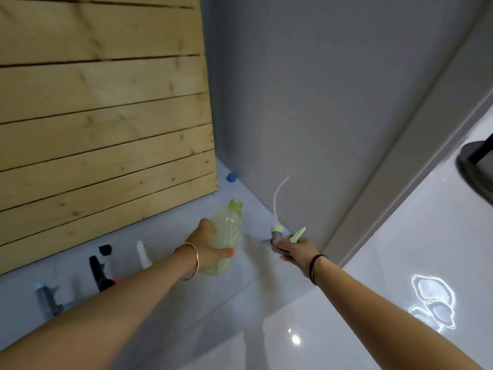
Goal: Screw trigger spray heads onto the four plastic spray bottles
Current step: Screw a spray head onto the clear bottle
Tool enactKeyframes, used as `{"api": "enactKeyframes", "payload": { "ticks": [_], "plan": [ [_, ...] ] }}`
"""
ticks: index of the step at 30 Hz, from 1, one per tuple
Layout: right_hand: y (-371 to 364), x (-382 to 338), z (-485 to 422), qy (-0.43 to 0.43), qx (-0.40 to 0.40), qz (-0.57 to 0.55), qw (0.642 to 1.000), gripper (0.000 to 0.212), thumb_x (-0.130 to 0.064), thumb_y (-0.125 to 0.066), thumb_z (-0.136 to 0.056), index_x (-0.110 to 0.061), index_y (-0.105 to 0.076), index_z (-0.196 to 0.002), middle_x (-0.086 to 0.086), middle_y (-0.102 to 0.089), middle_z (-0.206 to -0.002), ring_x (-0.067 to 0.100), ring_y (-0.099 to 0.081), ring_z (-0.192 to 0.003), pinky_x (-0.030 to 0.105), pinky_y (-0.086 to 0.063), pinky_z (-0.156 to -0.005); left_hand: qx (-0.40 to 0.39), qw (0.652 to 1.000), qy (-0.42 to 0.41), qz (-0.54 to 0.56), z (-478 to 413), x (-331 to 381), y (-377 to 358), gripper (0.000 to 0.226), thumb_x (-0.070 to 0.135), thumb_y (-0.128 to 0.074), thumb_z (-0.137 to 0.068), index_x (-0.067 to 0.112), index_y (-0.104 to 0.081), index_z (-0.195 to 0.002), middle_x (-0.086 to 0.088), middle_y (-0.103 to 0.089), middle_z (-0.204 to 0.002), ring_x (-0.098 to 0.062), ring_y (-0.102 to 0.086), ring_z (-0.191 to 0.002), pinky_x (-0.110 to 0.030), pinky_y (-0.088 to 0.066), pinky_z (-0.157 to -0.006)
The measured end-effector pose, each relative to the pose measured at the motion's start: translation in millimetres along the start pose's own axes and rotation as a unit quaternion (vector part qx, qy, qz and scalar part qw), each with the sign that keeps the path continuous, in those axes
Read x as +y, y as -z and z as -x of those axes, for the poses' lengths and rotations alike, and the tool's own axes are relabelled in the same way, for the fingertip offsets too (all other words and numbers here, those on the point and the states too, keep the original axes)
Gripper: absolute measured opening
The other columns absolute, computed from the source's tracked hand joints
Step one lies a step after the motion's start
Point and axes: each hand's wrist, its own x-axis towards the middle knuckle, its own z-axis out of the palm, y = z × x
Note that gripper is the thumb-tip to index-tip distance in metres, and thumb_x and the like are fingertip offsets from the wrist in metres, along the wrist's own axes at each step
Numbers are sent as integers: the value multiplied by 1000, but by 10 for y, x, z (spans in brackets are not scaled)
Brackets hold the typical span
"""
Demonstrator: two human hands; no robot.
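Head: fingers [226,252] grip bottle [229,228], spray head [277,232].

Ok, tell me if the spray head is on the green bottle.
No, the left hand holds the green bottle bare-necked; the spray head is apart in the right hand.

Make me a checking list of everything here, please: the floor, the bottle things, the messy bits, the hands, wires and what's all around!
Surface: pale grey ledge meeting a glossy white floor.
Job's things: green bottle, tilted, neck open; green-and-grey spray head apart from it, its white tube pointing up; black head, white head and blue-grey head by the panel, blurred.
Clutter: small blue round thing in the corner.
Hands: left hand grips the green bottle; right hand holds the spray head.
Cables: nothing seen.
Surroundings: wooden slat panel, grey wall, dark object at the right edge.
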Motion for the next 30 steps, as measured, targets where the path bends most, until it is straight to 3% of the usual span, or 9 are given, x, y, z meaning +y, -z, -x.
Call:
{"api": "enactKeyframes", "payload": {
  "ticks": [4,11,18,20,21,22,23,25,30],
  "plan": [
    [-59,-766,532,112,-19,-9,994,21,-16,-65,-87,-14,-44,-87,7,-66,-81,6,-69,-54,20,-52,-49,35,998,-41,28,440,304,443,79,36,-84,-61,18,-36,-121,0,-51,-117,-18,-52,-105,-31,-45,-89],
    [-296,-1336,1273,157,-32,-25,987,16,-6,-75,-76,-11,-60,-77,6,-66,-71,5,-64,-43,14,-49,-43,85,994,-60,22,1009,501,859,85,42,-84,-60,17,-35,-126,4,-49,-113,-14,-49,-99,-24,-39,-80],
    [-461,-1356,1646,113,20,-4,993,27,-23,-83,-69,-14,-59,-80,0,-43,-60,12,-33,-52,19,-34,-44,87,994,-43,51,1380,342,984,88,43,-86,-54,18,-39,-124,1,-54,-119,-18,-55,-108,-33,-47,-96],
    [-584,-1310,1878,104,15,-25,994,32,-24,-82,-69,-12,-60,-88,3,-43,-64,20,-38,-53,25,-41,-52,101,993,-31,57,1637,190,1120,89,46,-86,-52,18,-40,-123,1,-55,-117,-18,-55,-107,-33,-48,-95],
    [-584,-1293,1869,106,18,-45,993,34,-25,-82,-70,-12,-60,-92,4,-45,-69,6,-30,-68,28,-47,-59,99,993,-27,57,1622,142,1113,88,47,-86,-51,18,-40,-121,1,-54,-117,-17,-55,-106,-31,-48,-92],
    [-590,-1299,1849,110,13,-67,992,34,-26,-80,-72,-13,-60,-95,5,-47,-74,5,-30,-96,31,-50,-69,98,994,-25,50,1604,101,1126,87,48,-86,-51,18,-41,-120,1,-54,-117,-17,-55,-105,-29,-47,-89],
    [-594,-1314,1846,112,0,-92,989,34,-26,-78,-74,-12,-60,-99,6,-50,-78,9,-36,-74,30,-50,-74,91,995,-22,45,1591,74,1147,87,49,-86,-51,18,-41,-119,1,-54,-117,-16,-55,-104,-27,-46,-87],
    [-637,-1333,1859,125,-20,-143,982,32,-22,-70,-82,-7,-58,-107,9,-57,-88,28,-60,-86,30,-50,-79,80,996,-12,34,1590,25,1177,91,50,-85,-50,17,-41,-122,3,-53,-117,-15,-53,-105,-26,-44,-87],
    [-739,-1365,1899,131,-77,-283,947,26,-7,-39,-96,-2,-39,-121,18,-59,-91,34,-66,-82,37,-59,-72,78,997,-9,9,1576,-35,1201,98,54,-83,-43,18,-40,-123,3,-53,-115,-16,-54,-104,-29,-46,-88]
  ]
}}
